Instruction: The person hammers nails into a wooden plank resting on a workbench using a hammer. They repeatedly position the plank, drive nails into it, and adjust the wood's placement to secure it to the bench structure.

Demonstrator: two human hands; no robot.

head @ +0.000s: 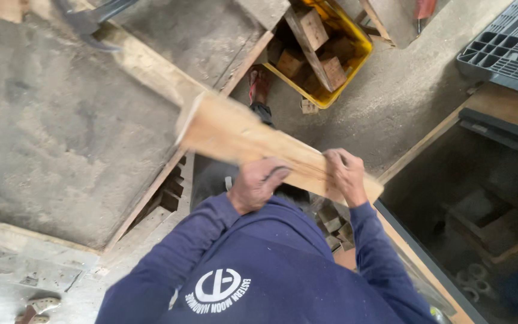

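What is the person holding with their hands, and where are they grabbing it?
A wooden plank, held with both hands at its near end: the left hand and the right hand grip it side by side.

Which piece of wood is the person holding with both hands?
The long pale plank, gripped by the left hand and right hand. The short blocks sit in the yellow crate.

Motion-blurred far end of plank point(223, 129)

A yellow crate point(355, 66) of wood blocks point(313, 27), a grey plastic pallet point(508, 51), perhaps a worn workbench top point(61, 132)
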